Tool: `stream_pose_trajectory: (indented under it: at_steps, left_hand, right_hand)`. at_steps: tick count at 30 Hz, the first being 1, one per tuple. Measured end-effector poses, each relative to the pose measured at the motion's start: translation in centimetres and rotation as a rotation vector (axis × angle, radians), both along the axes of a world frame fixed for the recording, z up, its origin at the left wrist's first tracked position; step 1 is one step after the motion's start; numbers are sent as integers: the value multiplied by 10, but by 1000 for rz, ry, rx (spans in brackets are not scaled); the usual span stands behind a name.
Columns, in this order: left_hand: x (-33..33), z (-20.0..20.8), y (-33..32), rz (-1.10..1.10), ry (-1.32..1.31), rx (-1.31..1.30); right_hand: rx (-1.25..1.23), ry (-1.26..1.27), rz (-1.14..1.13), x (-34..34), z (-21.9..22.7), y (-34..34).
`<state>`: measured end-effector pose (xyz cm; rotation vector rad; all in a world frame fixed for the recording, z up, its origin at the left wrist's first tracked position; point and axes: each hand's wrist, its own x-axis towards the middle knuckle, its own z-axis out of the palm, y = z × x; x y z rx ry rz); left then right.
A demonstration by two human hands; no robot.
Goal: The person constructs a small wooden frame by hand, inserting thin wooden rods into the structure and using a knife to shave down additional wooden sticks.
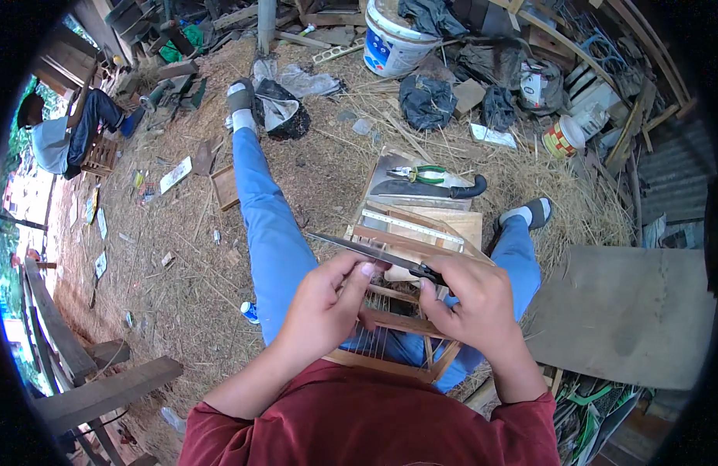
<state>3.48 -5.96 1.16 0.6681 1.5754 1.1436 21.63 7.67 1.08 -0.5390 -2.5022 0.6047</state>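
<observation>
My right hand is wrapped round the black handle of a knife. Its long dark blade points left across my lap. Just under the blade, my left hand is closed in a pinch, thumb against fingers; what it holds is too small and hidden to name. Below both hands rests a wooden frame with thin bars, between my legs. A white ruler lies on the wood beyond the blade. Farther out, green-handled pliers and a dark blade with a black handle lie on a board.
Straw and wood shavings cover the ground. A white bucket, black plastic bags and a red-and-yellow tub stand ahead. A flat grey panel lies at the right, wooden beams at the lower left. Another person sits far left.
</observation>
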Motion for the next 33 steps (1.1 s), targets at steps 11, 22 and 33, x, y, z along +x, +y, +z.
stream_pose_trajectory:
  at_steps: [11, 22, 33]
  left_hand:
    - [-6, -15, 4, 18, -249, 64]
    - [-9, -23, 1, -59, -243, 92]
    - [5, -14, 8, 126, -336, 27]
  right_hand:
    - [76, -56, 25, -1, 2, 5]
    - [65, -117, 111, -11, 9, 15]
    - [24, -135, 98, -13, 3, 17]
